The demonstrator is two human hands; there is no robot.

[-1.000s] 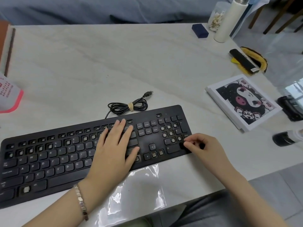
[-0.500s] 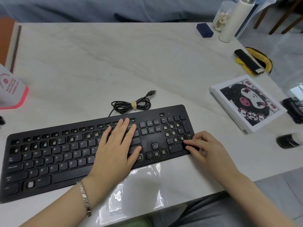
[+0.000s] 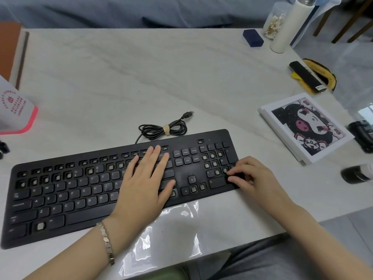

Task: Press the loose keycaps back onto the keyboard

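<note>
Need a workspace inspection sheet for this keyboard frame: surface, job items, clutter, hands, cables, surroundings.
Surface: pale marbled table; a clear plastic sheet lies at the near edge.
Job's things: black keyboard, many sockets bare on the top rows and numpad; one keycap under the right fingers; no other loose keycaps seen.
Clutter: cartoon picture, blue box, white bottle, swab jar, banana, all on the right.
Grippers: left hand flat on the keyboard's middle; right hand curled on the keycap at the numpad's near right corner.
Cables: USB cable coiled, tied, unplugged, behind the keyboard.
Surroundings: blue fabric beyond the table; chair legs top right.
</note>
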